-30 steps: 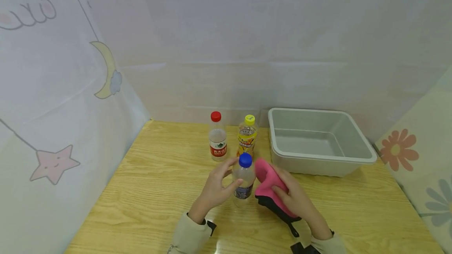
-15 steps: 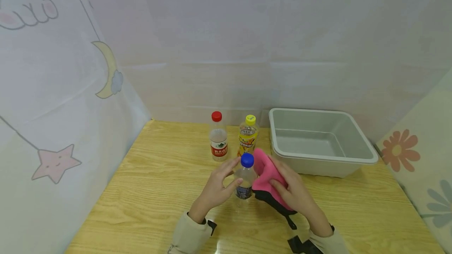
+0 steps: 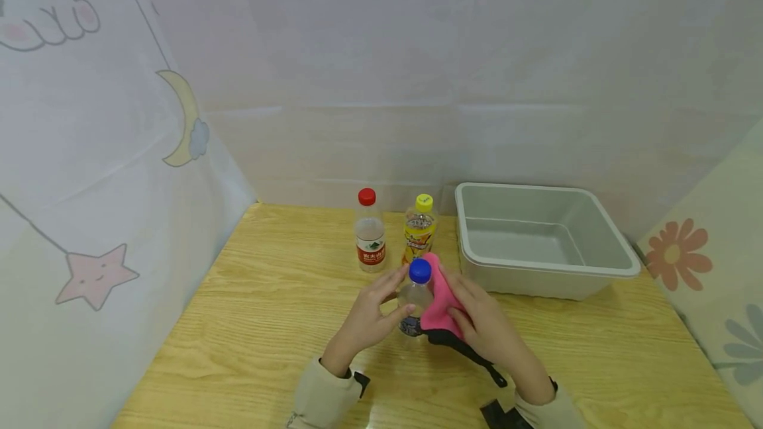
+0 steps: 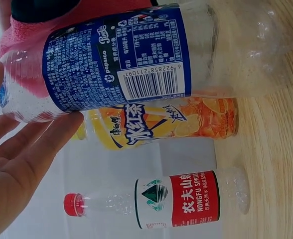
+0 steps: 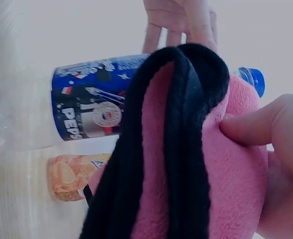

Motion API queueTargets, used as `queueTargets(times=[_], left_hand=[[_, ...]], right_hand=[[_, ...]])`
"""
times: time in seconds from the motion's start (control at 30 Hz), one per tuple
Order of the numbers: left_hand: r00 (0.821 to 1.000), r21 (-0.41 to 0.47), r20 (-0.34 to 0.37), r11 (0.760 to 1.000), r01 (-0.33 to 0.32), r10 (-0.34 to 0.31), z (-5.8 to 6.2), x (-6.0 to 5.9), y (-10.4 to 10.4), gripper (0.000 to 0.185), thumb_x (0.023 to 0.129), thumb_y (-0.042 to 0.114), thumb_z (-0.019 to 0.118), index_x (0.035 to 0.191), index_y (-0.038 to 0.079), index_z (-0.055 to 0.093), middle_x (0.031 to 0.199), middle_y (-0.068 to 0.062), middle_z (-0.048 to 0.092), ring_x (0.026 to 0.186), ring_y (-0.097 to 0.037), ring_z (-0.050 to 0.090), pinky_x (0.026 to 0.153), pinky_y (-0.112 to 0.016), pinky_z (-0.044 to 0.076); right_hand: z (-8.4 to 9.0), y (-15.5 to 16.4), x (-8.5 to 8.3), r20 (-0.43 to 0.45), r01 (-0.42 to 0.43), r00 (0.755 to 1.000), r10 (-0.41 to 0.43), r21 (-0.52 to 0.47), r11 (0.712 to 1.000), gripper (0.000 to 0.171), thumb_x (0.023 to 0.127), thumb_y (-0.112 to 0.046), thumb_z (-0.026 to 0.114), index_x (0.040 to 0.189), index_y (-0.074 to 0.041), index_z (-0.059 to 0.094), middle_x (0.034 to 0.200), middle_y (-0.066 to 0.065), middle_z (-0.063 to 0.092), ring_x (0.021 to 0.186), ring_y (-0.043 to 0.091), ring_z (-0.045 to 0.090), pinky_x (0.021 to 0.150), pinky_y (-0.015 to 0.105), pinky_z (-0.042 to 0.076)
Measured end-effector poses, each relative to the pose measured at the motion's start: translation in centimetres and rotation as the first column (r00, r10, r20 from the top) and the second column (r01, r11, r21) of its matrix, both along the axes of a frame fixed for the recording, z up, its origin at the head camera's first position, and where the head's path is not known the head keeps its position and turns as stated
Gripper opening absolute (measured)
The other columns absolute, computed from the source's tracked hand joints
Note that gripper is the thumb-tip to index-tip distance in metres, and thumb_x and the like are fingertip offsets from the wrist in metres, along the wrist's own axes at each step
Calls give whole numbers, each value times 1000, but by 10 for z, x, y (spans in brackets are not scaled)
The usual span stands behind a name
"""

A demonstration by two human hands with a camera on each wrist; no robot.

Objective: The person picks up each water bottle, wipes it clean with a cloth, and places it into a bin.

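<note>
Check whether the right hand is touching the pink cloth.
Touching. The right wrist view shows it: the right hand presses its thumb into the pink cloth, no gap visible.

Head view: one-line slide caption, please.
Left hand around a blue-capped bottle, right hand holding a pink cloth; red-capped bottle, yellow-capped bottle and grey tub behind.

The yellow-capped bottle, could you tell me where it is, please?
In the head view, the yellow-capped bottle stands behind the blue-capped bottle, between the red-capped bottle (left) and the grey tub (right).
</note>
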State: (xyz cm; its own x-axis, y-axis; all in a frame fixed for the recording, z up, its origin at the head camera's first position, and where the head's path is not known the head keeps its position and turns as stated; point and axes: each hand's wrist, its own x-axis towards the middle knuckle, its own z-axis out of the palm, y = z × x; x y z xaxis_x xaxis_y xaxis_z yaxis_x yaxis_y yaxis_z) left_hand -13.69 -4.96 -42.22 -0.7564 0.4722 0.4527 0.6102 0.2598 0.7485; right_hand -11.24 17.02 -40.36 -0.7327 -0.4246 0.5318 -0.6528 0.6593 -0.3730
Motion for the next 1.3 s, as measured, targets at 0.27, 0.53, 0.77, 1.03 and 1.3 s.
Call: queueTargets(times=[0.27,0.53,0.77,1.03,1.3], left_hand=[[998,20,59,1000,-11,10,8,4,4,55,84,3,63,132,-9,40,135,-24,41,118,-37,45,84,-42,49],[999,19,32,1000,-9,8,34,16,3,51,83,-2,62,127,-15,41,128,-29,44,113,-40,48,83,-41,50],[999,26,36,1000,-11,10,34,17,3,50,84,-1,62,127,-15,42,129,-28,44,114,-39,48,83,-40,49],[999,32,51,999,-16,14,34,18,3,49,84,-1,62,127,-15,43,129,-28,44,113,-39,48,84,-41,49],[999,25,20,999,-28,28,15,11,5,51,84,0,62,129,-13,41,131,-27,43,116,-39,45,83,-41,49]], right_hand=[[-15,-3,1,-36,14,999,-15,-26,1000,74,71,11,69,137,-1,38,122,20,53,104,34,55,80,48,49],[-40,-5,-2,-24,4,1000,-7,-103,995,73,69,14,68,135,5,38,124,21,52,105,34,55,82,50,48],[-67,-5,-6,8,-10,1000,11,-104,994,65,71,11,69,130,8,43,118,21,55,104,35,55,82,50,47],[-83,-4,-5,142,34,989,-29,-38,999,50,72,9,69,119,5,53,107,15,61,97,29,59,80,44,50],[-80,9,1,142,47,989,-40,-47,998,61,72,10,69,129,0,49,114,15,59,101,30,57,80,46,49]])
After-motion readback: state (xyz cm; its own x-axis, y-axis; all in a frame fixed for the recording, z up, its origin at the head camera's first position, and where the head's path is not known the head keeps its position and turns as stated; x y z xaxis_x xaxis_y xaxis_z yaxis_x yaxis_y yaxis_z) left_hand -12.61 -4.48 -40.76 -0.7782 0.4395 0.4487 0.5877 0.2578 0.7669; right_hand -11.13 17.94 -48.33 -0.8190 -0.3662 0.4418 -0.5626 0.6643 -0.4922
